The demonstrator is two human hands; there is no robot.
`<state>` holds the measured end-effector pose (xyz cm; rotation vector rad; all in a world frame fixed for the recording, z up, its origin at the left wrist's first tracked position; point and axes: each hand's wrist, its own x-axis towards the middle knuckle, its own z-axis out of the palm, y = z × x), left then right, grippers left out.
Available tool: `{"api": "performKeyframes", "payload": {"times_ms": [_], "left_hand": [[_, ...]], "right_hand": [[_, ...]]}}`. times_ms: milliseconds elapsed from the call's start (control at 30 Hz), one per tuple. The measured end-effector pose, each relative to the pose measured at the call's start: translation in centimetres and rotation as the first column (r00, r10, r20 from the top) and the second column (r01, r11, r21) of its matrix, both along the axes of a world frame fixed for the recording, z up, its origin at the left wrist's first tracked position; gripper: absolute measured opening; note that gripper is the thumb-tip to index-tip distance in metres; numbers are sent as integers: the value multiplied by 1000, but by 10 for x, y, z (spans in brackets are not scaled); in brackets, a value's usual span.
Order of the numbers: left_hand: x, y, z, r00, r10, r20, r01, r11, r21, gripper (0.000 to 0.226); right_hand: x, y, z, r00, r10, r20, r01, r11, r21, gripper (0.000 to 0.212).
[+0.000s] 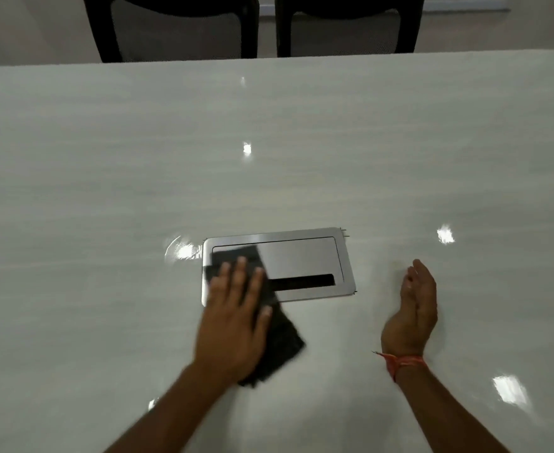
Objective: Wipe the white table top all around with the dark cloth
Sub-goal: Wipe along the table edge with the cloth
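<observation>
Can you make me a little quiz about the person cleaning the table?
1. Which hand presses the dark cloth: left or right?
2. True or false: the cloth lies partly over the silver cable box lid set in the white table top.
3. What is tied round the wrist of the right hand?
   A. a watch
   B. a red-orange thread
   C. nothing

Key
1. The left hand, with its fingers laid flat on the cloth.
2. True.
3. B, the red-orange thread.
</observation>
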<state>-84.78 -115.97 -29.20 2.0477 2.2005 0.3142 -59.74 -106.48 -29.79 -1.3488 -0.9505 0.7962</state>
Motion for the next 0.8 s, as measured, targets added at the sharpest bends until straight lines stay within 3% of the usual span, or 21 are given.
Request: {"api": "performKeyframes", "payload": {"times_ms": [133,300,400,600,800], "left_hand": [[-27,53,3,992,123,-9,-123,991,-43,66],[107,143,1,978,-205,36,207,978,-38,70],[150,129,2,946,-324,18,325,945,-42,62],[84,34,5,967,-254,8,253,964,-81,62],[107,106,4,967,-256,-5,255,965,-63,66]], "right_hand": [[-5,1,0,1000,17,19,-17,999,35,44],[-2,-1,-1,1000,7,-26,-6,1000,30,43],[5,0,0,992,-15,-129,14,1000,-4,47],[3,-3,7,987,-26,-159,20,999,-35,35],[1,0,6,994,25,-107,-26,1000,-13,44]]}}
